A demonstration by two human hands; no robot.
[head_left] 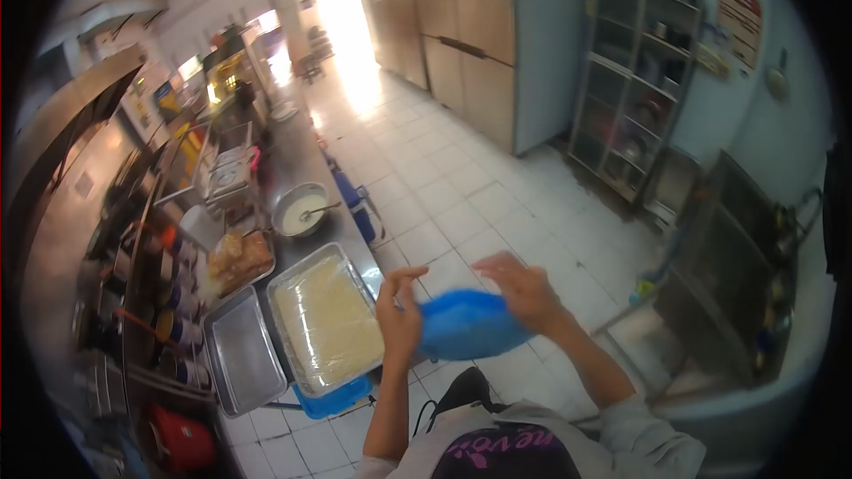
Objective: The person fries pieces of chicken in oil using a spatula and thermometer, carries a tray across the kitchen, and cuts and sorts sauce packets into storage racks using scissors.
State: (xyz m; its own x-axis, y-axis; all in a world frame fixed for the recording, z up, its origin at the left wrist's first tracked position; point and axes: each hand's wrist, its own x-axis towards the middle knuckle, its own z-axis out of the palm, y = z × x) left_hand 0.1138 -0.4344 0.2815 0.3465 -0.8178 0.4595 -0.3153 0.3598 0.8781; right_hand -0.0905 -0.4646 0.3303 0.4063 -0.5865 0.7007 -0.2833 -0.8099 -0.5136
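Blurred by motion, a blue thing like a soft plastic bag or a shallow bowl hangs in front of my torso, between my hands; its exact kind is unclear. My left hand is at its left edge, with the fingers curled upward. On the other side my right hand grips its right edge, the fingertips reaching over the top. Left of my left hand, a metal tray holds a pale, flat layer under shiny clear film. Beside it lies a bare metal tray.
A steel counter runs away at left. On it stand a metal bowl of white liquid with a utensil and a tray of brownish food. Tall steel cabinets, a glass-doored shelf and a sink unit line the right.
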